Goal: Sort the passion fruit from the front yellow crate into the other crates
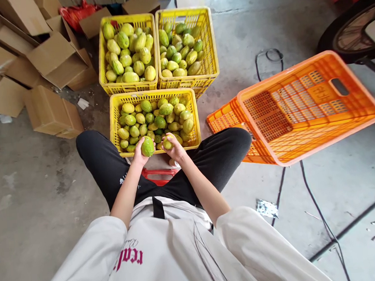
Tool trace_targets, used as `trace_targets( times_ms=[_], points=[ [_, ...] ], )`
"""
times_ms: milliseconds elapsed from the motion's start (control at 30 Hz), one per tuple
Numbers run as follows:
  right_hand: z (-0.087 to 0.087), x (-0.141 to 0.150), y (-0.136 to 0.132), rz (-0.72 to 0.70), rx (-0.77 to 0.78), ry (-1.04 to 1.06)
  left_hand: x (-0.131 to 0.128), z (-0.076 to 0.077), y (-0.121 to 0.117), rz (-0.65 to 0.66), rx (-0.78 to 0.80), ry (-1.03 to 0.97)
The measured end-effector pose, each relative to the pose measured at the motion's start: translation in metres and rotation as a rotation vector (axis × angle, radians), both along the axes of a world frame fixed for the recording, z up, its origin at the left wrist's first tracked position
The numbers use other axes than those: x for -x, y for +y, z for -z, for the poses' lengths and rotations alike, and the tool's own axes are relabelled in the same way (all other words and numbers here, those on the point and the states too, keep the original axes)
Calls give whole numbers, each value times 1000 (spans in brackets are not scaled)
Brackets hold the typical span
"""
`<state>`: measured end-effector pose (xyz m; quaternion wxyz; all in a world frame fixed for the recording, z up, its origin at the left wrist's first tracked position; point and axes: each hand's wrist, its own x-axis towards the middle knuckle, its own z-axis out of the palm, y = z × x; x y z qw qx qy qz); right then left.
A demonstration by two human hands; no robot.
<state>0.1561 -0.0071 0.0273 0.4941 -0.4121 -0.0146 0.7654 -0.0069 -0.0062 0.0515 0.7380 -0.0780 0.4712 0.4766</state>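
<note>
Pointing lengthwise bodyward, held green fruit [147,146]

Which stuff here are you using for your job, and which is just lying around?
Seems part of the job:
- left hand and the green fruit in it
- right hand and the yellowish fruit in it
- near yellow crate of fruit, probably the two behind too

Probably just lying about:
- cardboard boxes
- red bag
- silvery wrapper
- orange crate, though I can't be sure
</note>
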Motion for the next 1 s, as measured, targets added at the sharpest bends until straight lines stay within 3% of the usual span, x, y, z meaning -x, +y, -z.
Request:
trace_targets(
  times_ms=[300, 400, 600, 1000],
  points=[
    [-3, -2, 3, 21, 71, 194, 2, 4, -1, -53, 49, -91],
    [-5, 2, 3, 35, 53, 161, 1, 4, 0, -16, 45, -24],
    [-2, -1, 2, 79, 171, 94, 0, 6, 0, -28, 63, 44],
    [15, 0, 2, -35, 296, 79, 4, 2, 0, 66, 85, -3]
  ],
)
